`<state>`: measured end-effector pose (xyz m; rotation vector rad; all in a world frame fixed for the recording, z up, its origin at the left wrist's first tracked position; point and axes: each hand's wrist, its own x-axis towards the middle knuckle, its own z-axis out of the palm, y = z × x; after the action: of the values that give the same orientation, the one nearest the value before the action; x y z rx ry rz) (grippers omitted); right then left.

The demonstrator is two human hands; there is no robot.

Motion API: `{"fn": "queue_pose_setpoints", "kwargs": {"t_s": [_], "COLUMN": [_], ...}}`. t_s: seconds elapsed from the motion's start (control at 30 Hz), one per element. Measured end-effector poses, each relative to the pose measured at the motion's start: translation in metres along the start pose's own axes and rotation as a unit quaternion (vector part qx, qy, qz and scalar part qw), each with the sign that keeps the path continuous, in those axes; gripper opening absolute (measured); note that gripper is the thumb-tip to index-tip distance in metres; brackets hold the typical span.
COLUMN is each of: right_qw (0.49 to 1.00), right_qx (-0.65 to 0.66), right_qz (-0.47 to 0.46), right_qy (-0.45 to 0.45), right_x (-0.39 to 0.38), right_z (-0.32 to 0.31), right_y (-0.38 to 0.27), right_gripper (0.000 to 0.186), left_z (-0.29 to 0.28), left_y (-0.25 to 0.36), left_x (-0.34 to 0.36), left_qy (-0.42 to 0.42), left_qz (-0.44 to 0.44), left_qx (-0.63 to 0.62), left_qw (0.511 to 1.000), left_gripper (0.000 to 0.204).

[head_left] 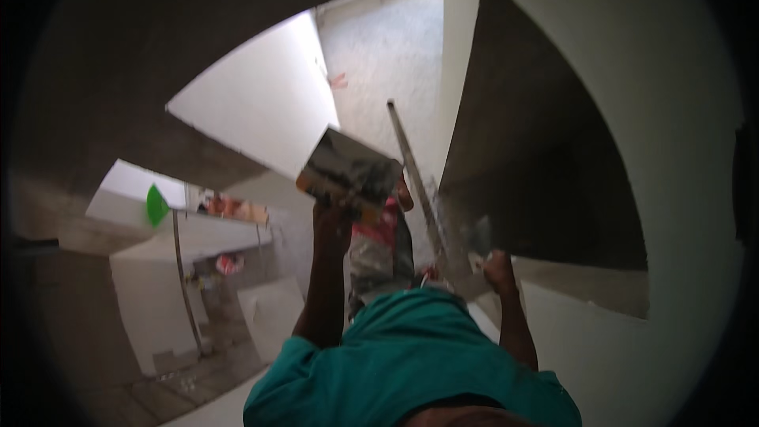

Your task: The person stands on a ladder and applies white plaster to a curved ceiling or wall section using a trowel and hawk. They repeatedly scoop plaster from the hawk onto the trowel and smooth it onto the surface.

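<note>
My left hand (334,217) is closed on a flat, square-cornered board (352,170), held tilted in front of me. Its face is grey with darker and brownish smears, perhaps reflections. My right hand (499,270) is off to the right at waist height, its fingers wrapped round a putty knife. The pale, blurred blade of the putty knife (478,237) points up and away from me. Between the two hands, below the board, show stained light-grey trousers (371,265) and a pink patch of cloth (382,225).
A long pole (409,154) slants up between my hands. Dark wall or ceiling panels (545,150) and white surfaces (261,95) surround me. Lower left are a green funnel-shaped thing (156,205), a ledge with reddish items (229,207) and a tiled floor (178,383).
</note>
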<state>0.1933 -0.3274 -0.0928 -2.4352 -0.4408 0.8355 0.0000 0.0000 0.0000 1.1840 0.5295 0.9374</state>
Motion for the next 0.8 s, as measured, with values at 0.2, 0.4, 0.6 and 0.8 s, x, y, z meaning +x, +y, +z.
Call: {"fn": "queue_pose_setpoints", "kwargs": {"t_s": [0.2, 0.4, 0.6, 0.8], "right_qw": [0.984, 0.95, 0.961, 0.958], "right_qx": [0.052, -0.073, -0.135, -0.166], "right_qz": [-0.167, -0.293, -0.23, -0.231], "right_qy": [0.042, 0.074, 0.068, 0.022], "right_x": [-0.043, -0.048, -0.034, -0.039], "right_z": [-0.028, -0.033, -0.019, 0.005], "right_y": [-0.07, -0.153, -0.206, -0.24], "right_gripper": [0.035, 0.038, 0.038, 0.031], "left_z": [-0.005, 0.011, 0.004, -0.042], "left_y": [0.017, 0.041, 0.045, 0.061], "left_x": [-0.036, -0.029, -0.032, -0.041], "left_qy": [0.018, 0.041, 0.019, -0.13], "left_qz": [-0.037, -0.137, -0.193, -0.035], "left_qx": [0.018, -0.167, -0.068, 0.324], "left_qw": [0.999, 0.975, 0.979, 0.936], "left_gripper": [0.036, 0.031, 0.043, 0.029]}}
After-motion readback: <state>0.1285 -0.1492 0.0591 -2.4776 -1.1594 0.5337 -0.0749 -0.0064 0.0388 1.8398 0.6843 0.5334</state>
